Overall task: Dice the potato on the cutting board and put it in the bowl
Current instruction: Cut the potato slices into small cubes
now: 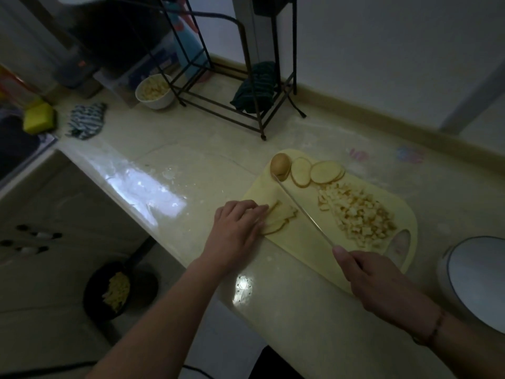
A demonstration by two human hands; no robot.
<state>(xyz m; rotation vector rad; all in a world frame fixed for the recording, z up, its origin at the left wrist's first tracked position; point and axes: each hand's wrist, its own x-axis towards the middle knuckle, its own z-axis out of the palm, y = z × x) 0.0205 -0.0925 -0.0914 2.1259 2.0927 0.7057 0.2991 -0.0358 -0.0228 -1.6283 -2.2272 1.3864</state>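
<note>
A pale yellow cutting board (308,242) lies on the counter. A stack of potato slices (281,217) sits at its left edge, and my left hand (237,231) presses down on it with the fingers curled over it. My right hand (382,285) grips the handle of a knife (300,209), whose blade lies just right of that stack. A heap of diced potato (360,217) covers the board's right part. Round slices (317,172) and a potato end piece (280,163) lie at the far end. A white bowl (155,91) with diced potato stands far back left.
A black wire rack (240,105) with a dark cloth stands behind the board. A striped cloth (86,120) and a yellow sponge (38,117) lie at the left by the sink. A white appliance (475,280) sits at the right. A dark pan (120,291) with potato bits is on the floor.
</note>
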